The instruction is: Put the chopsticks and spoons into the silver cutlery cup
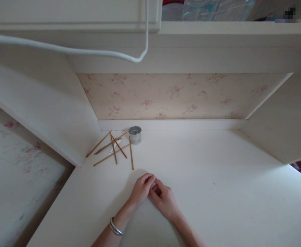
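My left hand (141, 187), with a silver bangle on its wrist, rests on the white tabletop with fingers curled together. Against its fingertips lies my right hand (163, 199), thumb and fingers also curled in. The hands touch each other, and whatever may be between the fingers is hidden. Beyond them to the left, several brown chopsticks (131, 154) lie scattered and crossing. Among the sticks is a white spoon (116, 145), partly covered. A small grey metal cup with holes (135, 135) stands upright behind the sticks.
A white tabletop (217, 212) spreads under my hands, with side panels at left and right (281, 127). Floral wallpaper (176, 96) covers the back. Overhead, a white cable (88, 52) hangs before a cabinet door (70, 12), beside a shelf holding clear plastic packaging (214, 9).
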A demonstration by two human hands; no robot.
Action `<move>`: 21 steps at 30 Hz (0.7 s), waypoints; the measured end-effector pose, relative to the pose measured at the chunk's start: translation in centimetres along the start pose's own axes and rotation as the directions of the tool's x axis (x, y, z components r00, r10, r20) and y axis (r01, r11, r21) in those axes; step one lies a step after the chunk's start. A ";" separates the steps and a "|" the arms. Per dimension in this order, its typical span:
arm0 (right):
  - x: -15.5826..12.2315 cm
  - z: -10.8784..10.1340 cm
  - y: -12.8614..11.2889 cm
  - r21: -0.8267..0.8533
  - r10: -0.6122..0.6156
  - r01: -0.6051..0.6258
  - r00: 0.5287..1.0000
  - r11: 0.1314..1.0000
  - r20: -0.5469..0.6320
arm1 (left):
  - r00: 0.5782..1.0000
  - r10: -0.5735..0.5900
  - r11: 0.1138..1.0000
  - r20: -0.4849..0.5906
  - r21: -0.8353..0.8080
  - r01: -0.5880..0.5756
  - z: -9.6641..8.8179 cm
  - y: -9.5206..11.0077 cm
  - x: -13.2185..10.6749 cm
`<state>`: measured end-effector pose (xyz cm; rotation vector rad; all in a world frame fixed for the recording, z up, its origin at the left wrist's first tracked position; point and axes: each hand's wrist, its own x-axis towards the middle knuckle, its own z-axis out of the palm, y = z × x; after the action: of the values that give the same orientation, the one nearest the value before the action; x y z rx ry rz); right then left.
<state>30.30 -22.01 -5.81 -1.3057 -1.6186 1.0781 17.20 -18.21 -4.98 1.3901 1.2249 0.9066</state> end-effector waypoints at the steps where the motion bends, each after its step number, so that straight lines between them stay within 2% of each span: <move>1: 0.0 0.0 0.0 0.001 0.001 -0.001 1.000 1.000 -0.002 | 1.000 -0.004 1.000 0.000 0.004 0.004 0.0 0.0 0.0; 21: 0.0 0.1 0.1 0.026 -0.001 0.000 1.000 1.000 0.005 | 1.000 0.004 1.000 -0.003 0.026 -0.004 0.0 -0.1 -0.1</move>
<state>30.28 -22.04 -5.94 -1.2864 -1.6033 1.0994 17.11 -18.28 -5.06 1.4131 1.2403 0.8984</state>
